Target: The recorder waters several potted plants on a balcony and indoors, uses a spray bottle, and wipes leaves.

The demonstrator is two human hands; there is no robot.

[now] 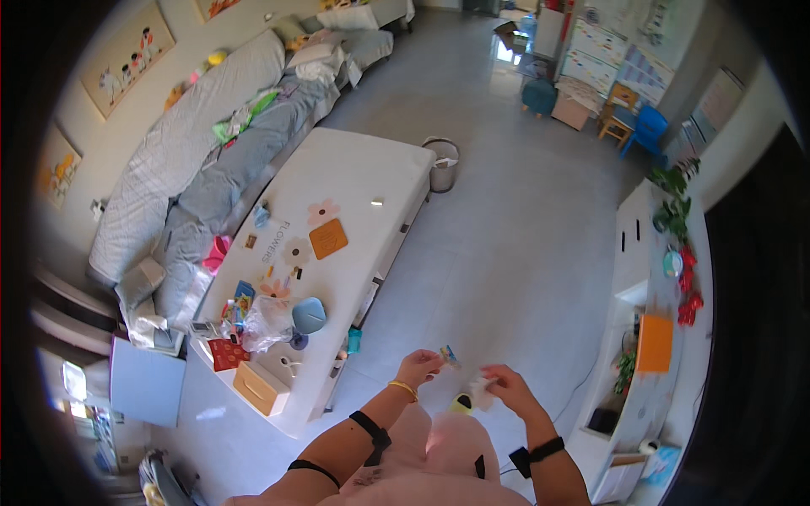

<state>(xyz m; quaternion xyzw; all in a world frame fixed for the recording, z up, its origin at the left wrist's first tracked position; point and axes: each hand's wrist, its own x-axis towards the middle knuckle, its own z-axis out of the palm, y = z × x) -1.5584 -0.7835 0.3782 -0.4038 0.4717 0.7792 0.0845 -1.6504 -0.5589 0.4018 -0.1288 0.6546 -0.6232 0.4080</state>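
Note:
My left hand (pixel 418 368) is closed, pinching a small colorful packet (pixel 448 354) in front of my body. To its right, my right hand (pixel 506 381) has its fingers closed on a pale, crumpled piece (pixel 480 392), too small to make out exactly. Both hands are over the floor, to the right of the long white table (pixel 363 169). Its near end holds a clear plastic bag (pixel 268 320), a light blue container (pixel 309 314), a red patterned pouch (pixel 229 354) and a wooden-topped box (pixel 257 386). An orange square (pixel 328 239) lies farther along it.
A grey-covered sofa (pixel 202 177) runs along the left wall. A bin (pixel 444 173) stands by the table's far end. A white cabinet (pixel 633 219) with plants and an orange panel (pixel 654 342) lines the right side. Small chairs (pixel 648 126) stand far right. A cable (pixel 574 396) lies on the floor.

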